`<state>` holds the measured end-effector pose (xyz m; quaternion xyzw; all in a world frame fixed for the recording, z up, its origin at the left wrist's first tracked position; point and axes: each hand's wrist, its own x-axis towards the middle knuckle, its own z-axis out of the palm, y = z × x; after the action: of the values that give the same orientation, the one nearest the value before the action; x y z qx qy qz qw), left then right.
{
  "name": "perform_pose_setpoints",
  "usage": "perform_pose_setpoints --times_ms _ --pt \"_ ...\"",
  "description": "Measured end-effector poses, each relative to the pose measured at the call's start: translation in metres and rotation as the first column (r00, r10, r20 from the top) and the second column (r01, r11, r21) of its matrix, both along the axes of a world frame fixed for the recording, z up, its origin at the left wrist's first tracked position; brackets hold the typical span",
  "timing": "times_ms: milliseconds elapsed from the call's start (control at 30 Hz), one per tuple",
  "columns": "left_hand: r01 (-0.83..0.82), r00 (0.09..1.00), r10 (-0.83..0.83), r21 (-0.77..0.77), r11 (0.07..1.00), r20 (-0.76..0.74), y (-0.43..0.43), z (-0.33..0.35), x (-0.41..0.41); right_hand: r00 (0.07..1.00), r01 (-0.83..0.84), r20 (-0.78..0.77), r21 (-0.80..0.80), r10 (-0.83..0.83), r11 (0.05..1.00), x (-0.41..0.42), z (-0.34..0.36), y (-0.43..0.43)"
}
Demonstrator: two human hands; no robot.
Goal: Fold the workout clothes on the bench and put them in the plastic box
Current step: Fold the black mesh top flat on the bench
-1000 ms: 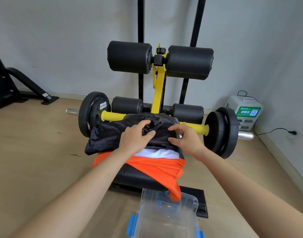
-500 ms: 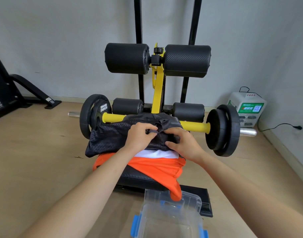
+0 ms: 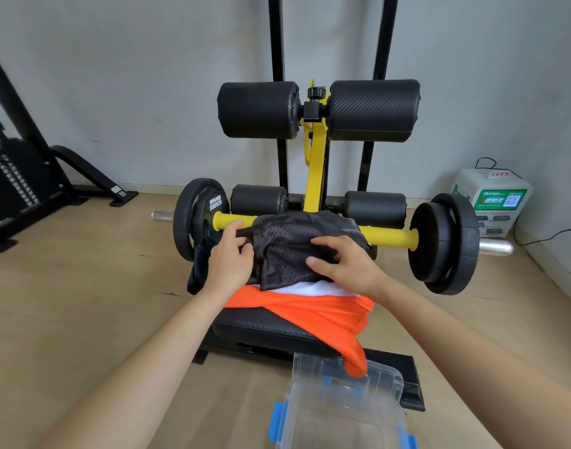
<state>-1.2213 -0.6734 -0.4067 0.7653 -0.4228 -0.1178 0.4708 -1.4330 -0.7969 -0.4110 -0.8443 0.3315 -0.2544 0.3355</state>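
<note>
A black mesh garment (image 3: 290, 244) lies bunched on top of a pile on the black padded bench (image 3: 264, 325). Under it show a white garment (image 3: 313, 289) and an orange garment (image 3: 323, 315) that hangs off the bench's front right corner onto the clear plastic box (image 3: 342, 409). My left hand (image 3: 230, 257) pinches the mesh fabric at its left edge. My right hand (image 3: 345, 262) presses down on the mesh fabric's front right part, fingers curled into it. The box stands open on the floor below the bench, with blue latches.
A yellow bar with black weight plates (image 3: 446, 244) runs across behind the pile. Black foam rollers (image 3: 316, 110) rise on a yellow post. A white and green charging unit (image 3: 491, 199) sits by the right wall. Another black machine (image 3: 21, 183) stands at the left.
My left hand has moved left, drawing the mesh fabric out with it. My right hand has shifted onto the garment's front. The mesh now looks gathered narrower, with a strip hanging off the left.
</note>
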Motion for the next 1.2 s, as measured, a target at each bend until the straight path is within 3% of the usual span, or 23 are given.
perform_pose_setpoints --times_ms 100,167,367,600,700,900,1033,1200 --pt "0.258 0.966 -0.259 0.041 0.965 0.024 0.005 0.007 -0.011 0.995 0.09 0.035 0.06 -0.092 0.994 0.001 0.004 -0.004" --pt "0.324 0.937 -0.335 0.113 0.939 0.103 0.001 0.004 -0.015 0.994 0.113 -0.008 0.09 -0.113 0.989 0.0 0.003 -0.008" --pt "0.216 0.95 -0.246 0.165 0.962 0.194 -0.007 0.0 -0.023 0.995 0.091 0.025 0.178 -0.097 0.98 0.007 0.003 -0.012" --pt "0.118 0.992 -0.118 0.003 0.993 0.04 0.01 0.038 0.005 0.972 0.094 0.168 0.351 -0.162 0.932 0.019 0.012 -0.015" --pt "0.068 0.998 -0.068 -0.017 0.998 -0.019 0.024 0.042 0.025 0.982 0.115 0.105 0.336 -0.158 0.935 0.027 0.011 -0.014" --pt "-0.049 0.998 0.053 0.135 0.99 -0.027 0.042 0.017 0.05 0.985 0.107 -0.149 0.103 -0.091 0.989 0.049 0.008 -0.006" --pt "-0.031 0.997 0.042 0.176 0.984 -0.06 0.044 0.006 0.05 0.999 0.04 -0.026 0.056 -0.039 0.998 0.054 0.008 0.003" --pt "0.008 0.989 0.002 0.066 0.998 -0.145 0.039 0.019 0.043 0.968 -0.018 0.253 0.044 0.006 0.999 0.047 0.024 -0.003"
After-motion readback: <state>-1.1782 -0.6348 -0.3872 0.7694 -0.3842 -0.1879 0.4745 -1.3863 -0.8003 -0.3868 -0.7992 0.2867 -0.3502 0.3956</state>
